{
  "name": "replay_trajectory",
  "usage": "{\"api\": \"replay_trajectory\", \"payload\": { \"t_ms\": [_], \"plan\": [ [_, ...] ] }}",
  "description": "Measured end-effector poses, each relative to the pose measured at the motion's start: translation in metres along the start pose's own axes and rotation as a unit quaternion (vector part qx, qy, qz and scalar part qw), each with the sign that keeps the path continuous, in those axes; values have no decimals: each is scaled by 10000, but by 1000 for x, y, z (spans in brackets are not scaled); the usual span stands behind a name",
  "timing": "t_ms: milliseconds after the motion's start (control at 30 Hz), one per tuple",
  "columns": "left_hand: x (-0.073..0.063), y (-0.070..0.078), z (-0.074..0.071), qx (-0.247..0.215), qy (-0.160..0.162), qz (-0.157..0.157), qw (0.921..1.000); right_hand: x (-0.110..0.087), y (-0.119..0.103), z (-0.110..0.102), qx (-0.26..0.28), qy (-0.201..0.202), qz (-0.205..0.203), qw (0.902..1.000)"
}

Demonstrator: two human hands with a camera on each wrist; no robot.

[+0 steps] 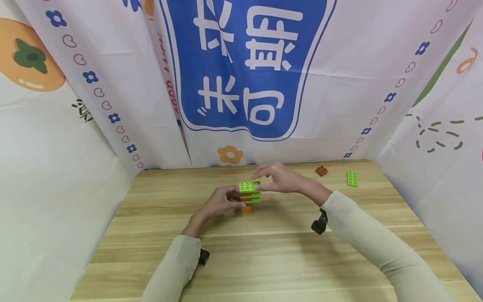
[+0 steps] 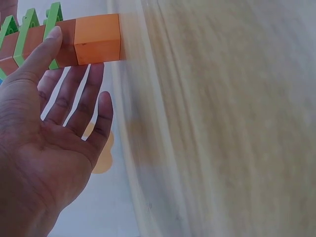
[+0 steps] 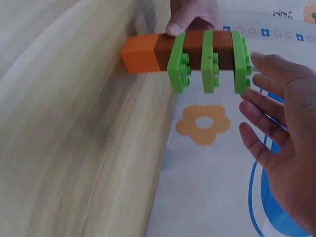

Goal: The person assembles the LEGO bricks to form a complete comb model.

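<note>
A tower of building bricks (image 1: 247, 195) stands on the table, an orange brick (image 2: 98, 39) at its foot. Above it, brown bricks (image 3: 168, 51) alternate with green studded plates (image 3: 209, 61) that jut out to one side. My left hand (image 1: 222, 199) holds the tower low down, its thumb on the lowest brown brick and its fingers behind. At the tower's top is my right hand (image 1: 281, 178), fingers spread and gently bent, fingertips right at the uppermost green plate (image 3: 240, 62). In the right wrist view nothing is gripped between those fingers.
On the table's far right lie a small brown brick (image 1: 321, 170) and a loose green plate (image 1: 352, 179). Printed white cloth (image 1: 339, 105) hangs along the table's back edge, with more cloth at both sides. The wooden tabletop (image 1: 264, 268) stretches toward me between my forearms.
</note>
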State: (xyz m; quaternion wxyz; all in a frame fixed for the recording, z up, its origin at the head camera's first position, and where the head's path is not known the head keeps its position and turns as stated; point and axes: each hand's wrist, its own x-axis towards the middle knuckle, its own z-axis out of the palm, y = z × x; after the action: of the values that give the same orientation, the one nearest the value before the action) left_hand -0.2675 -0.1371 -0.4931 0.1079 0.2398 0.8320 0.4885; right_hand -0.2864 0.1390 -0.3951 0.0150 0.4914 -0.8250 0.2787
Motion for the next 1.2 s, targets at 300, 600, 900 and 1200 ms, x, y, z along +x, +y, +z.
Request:
{"api": "replay_trajectory", "payload": {
  "t_ms": [300, 600, 900, 1200],
  "plan": [
    [0, -1, -1, 95, -5, 173, 9998, -12, 17, -11, -151, 69, 466, 9988],
    [0, -4, 0, 172, 39, 112, 9998, -26, 34, -20, -176, 122, 778, 9967],
    [0, -5, 0, 75, 63, 42, 9999, -45, 48, -29, -243, 96, 924, 9954],
    [0, -5, 0, 36, 64, 1, 10000, -69, 68, -39, -425, 69, 1294, 9907]
  ]
}}
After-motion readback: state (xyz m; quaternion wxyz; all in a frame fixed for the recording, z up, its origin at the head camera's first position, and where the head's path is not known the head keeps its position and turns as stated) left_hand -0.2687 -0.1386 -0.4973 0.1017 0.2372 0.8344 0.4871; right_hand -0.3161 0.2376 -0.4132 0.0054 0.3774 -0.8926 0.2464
